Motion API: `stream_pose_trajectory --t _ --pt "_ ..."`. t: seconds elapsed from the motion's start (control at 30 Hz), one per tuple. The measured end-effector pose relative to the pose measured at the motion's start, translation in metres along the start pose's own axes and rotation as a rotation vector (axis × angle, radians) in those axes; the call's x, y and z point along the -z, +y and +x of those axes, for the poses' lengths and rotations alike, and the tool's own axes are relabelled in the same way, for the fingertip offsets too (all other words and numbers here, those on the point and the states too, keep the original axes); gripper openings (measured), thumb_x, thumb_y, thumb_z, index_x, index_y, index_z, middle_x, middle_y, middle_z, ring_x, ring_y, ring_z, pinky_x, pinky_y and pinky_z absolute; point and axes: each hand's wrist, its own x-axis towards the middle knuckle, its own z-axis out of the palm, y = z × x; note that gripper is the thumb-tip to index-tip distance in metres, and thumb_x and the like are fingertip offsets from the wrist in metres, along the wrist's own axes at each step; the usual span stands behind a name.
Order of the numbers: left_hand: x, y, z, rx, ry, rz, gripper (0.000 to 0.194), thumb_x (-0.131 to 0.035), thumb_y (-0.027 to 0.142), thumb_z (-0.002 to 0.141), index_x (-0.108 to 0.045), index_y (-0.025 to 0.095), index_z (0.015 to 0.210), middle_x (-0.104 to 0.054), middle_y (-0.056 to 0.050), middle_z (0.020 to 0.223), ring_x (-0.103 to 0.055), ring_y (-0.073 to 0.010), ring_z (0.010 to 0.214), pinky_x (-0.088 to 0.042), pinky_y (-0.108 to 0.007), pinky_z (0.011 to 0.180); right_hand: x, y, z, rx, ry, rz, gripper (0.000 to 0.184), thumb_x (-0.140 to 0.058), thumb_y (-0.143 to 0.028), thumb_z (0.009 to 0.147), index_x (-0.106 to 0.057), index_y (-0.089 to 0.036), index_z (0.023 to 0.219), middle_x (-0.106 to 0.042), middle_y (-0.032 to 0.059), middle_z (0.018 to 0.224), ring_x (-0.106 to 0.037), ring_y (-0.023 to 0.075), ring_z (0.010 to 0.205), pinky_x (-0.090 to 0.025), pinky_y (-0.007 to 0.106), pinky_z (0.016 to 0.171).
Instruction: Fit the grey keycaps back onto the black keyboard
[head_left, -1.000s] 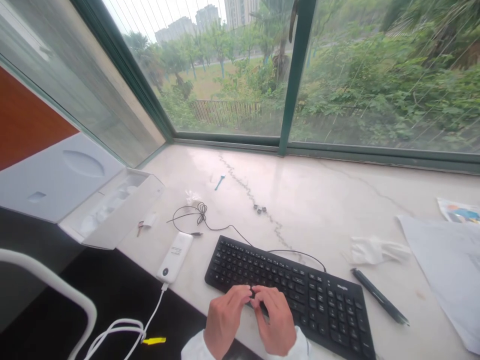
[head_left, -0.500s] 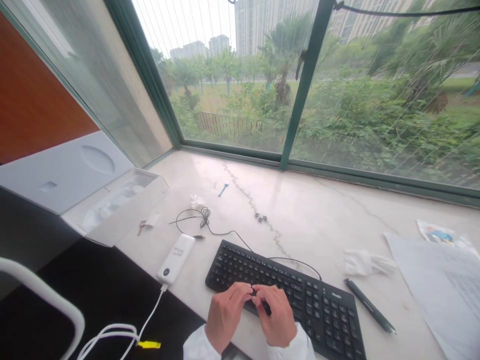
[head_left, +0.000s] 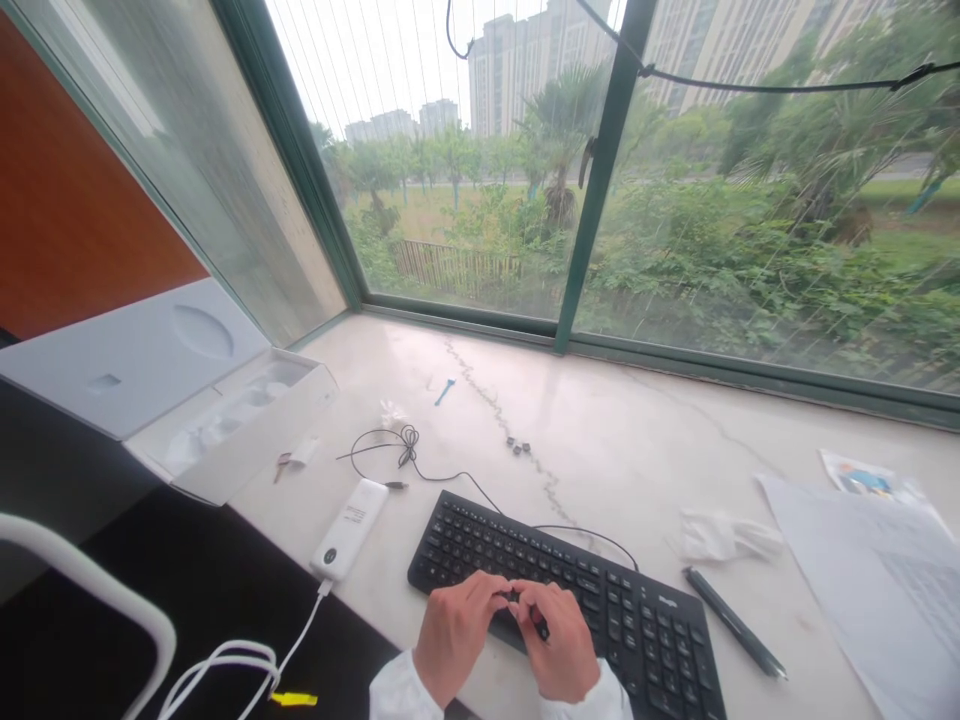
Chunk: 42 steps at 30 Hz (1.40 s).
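A black keyboard [head_left: 660,640] lies at a slant on the pale ledge. Over its lower left edge my left hand [head_left: 459,630] and my right hand [head_left: 556,640] meet, fingertips pinched together. Something small and dark shows between the fingertips, but the fingers cover most of it and I cannot make it out. Beyond the keyboard sit several small dark keycaps [head_left: 517,446] in a cluster. The keyboard's thin black cable [head_left: 465,476] runs left to a tied coil.
To the left are a white power bank [head_left: 351,530] with a white cord, a key [head_left: 282,466] and an opened white box [head_left: 247,420]. Farther back lies a blue tool [head_left: 445,391]. A black pen [head_left: 735,622], crumpled plastic [head_left: 727,536] and paper sheets [head_left: 847,570] lie to the right.
The head view has tilted slightly, so the scene sits a little lower and farther left. Both hands stay pinched together over the keyboard, with only slight finger movement.
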Motion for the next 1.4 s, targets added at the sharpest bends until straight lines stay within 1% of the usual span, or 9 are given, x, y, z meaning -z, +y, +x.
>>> stream_pose_trajectory --t 0.2,0.4,0.53,0.63,0.8,1.0,1.13,1.3,1.4 --pt "0.000 -0.002 0.002 0.028 -0.044 -0.018 0.014 -0.047 0.020 0.088 -0.061 0.023 0.092 -0.066 0.002 0.079 -0.063 -0.0087 0.067 -0.048 -0.015 0.059 -0.001 0.005 0.000 0.034 -0.007 -0.021 0.014 -0.047 -0.013 0.082 -0.050 -0.021 0.071 -0.068 0.0005 0.091 -0.054 0.0104 0.057 -0.040 0.027 0.063" --pt "0.001 -0.003 0.001 0.035 -0.086 -0.049 0.014 -0.048 0.023 0.088 -0.062 0.023 0.092 -0.065 0.002 0.078 -0.062 -0.0091 0.068 -0.048 -0.016 0.061 0.000 -0.001 0.001 0.032 0.013 -0.035 0.017 -0.044 -0.006 0.076 -0.048 -0.021 0.069 -0.068 -0.0017 0.090 -0.056 0.0114 0.061 -0.040 0.027 0.064" --pt "0.002 -0.002 0.000 0.015 -0.077 -0.042 0.016 -0.046 0.021 0.089 -0.062 0.023 0.090 -0.066 0.001 0.079 -0.062 -0.0085 0.067 -0.048 -0.015 0.059 -0.001 -0.004 0.003 0.046 0.008 -0.021 0.019 -0.042 -0.004 0.074 -0.046 -0.021 0.068 -0.068 -0.0021 0.087 -0.057 0.0121 0.065 -0.039 0.027 0.065" --pt "0.003 -0.002 -0.001 0.037 -0.048 -0.027 0.016 -0.046 0.021 0.089 -0.062 0.023 0.089 -0.066 0.002 0.081 -0.062 -0.0084 0.068 -0.048 -0.015 0.059 -0.002 -0.004 0.004 0.057 -0.030 -0.015 0.019 -0.042 -0.004 0.075 -0.047 -0.021 0.070 -0.067 -0.0018 0.093 -0.058 0.0124 0.069 -0.039 0.027 0.068" --pt "0.007 -0.006 -0.004 0.075 -0.034 -0.034 0.016 -0.047 0.020 0.089 -0.061 0.023 0.095 -0.066 0.002 0.087 -0.063 -0.0086 0.074 -0.050 -0.016 0.064 -0.008 -0.003 0.004 0.047 -0.054 0.009 0.016 -0.044 -0.008 0.080 -0.050 -0.021 0.072 -0.066 -0.0001 0.099 -0.056 0.0119 0.066 -0.038 0.027 0.068" --pt "0.008 -0.008 -0.007 0.097 -0.030 -0.014 0.017 -0.048 0.019 0.088 -0.059 0.024 0.099 -0.067 0.003 0.091 -0.064 -0.0082 0.078 -0.051 -0.016 0.069 -0.018 -0.006 0.005 -0.018 -0.006 0.060 0.017 -0.045 -0.023 0.088 -0.054 -0.021 0.075 -0.063 -0.0005 0.075 -0.048 0.0117 0.057 -0.033 0.027 0.062" --pt "0.008 -0.005 -0.006 0.106 -0.077 -0.022 0.016 -0.047 0.020 0.089 -0.060 0.025 0.098 -0.067 0.003 0.092 -0.063 -0.0076 0.079 -0.051 -0.016 0.068 -0.017 -0.011 0.009 -0.127 0.041 0.101 0.024 -0.042 -0.030 0.089 -0.056 -0.022 0.071 -0.059 -0.0007 0.064 -0.049 0.0124 0.056 -0.035 0.027 0.060" --pt "0.005 -0.004 -0.005 0.192 -0.098 -0.011 0.017 -0.051 0.024 0.087 -0.059 0.026 0.102 -0.066 0.002 0.098 -0.063 -0.0102 0.086 -0.050 -0.019 0.071 -0.008 -0.014 0.014 -0.363 0.108 0.225 0.027 -0.046 -0.041 0.086 -0.054 -0.022 0.069 -0.065 0.0010 0.077 -0.057 0.0134 0.066 -0.042 0.025 0.064" --pt "0.001 -0.004 -0.002 0.230 -0.115 -0.022 0.017 -0.052 0.027 0.087 -0.059 0.026 0.102 -0.066 0.002 0.099 -0.062 -0.0111 0.088 -0.049 -0.020 0.071 -0.003 -0.013 0.017 -0.480 0.118 0.372 0.027 -0.051 -0.044 0.082 -0.049 -0.022 0.067 -0.066 0.0008 0.076 -0.059 0.0130 0.065 -0.045 0.024 0.061"
